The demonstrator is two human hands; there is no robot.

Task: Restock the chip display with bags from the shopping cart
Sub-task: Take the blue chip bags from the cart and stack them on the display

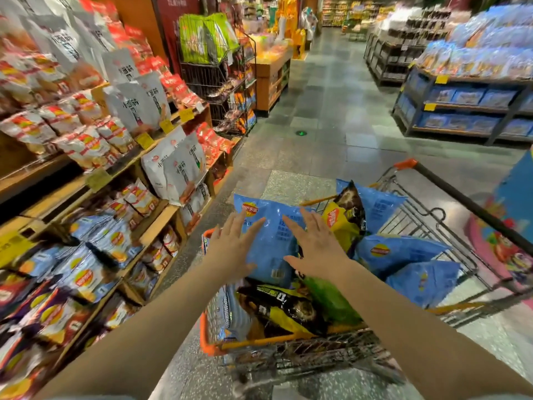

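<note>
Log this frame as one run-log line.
phase: reaching | left hand: open over large light-blue chip bag | right hand: open over same bag | orange-rimmed wire shopping cart: still loaded | grip: none yet

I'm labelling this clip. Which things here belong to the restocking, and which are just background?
Job: left hand, right hand, blue bag under them, cart, other cart bags, chip shelves.

Background: wire rack, blue shelving, wooden stand.

Glossy grey-green tiled floor, stocked shelving
</note>
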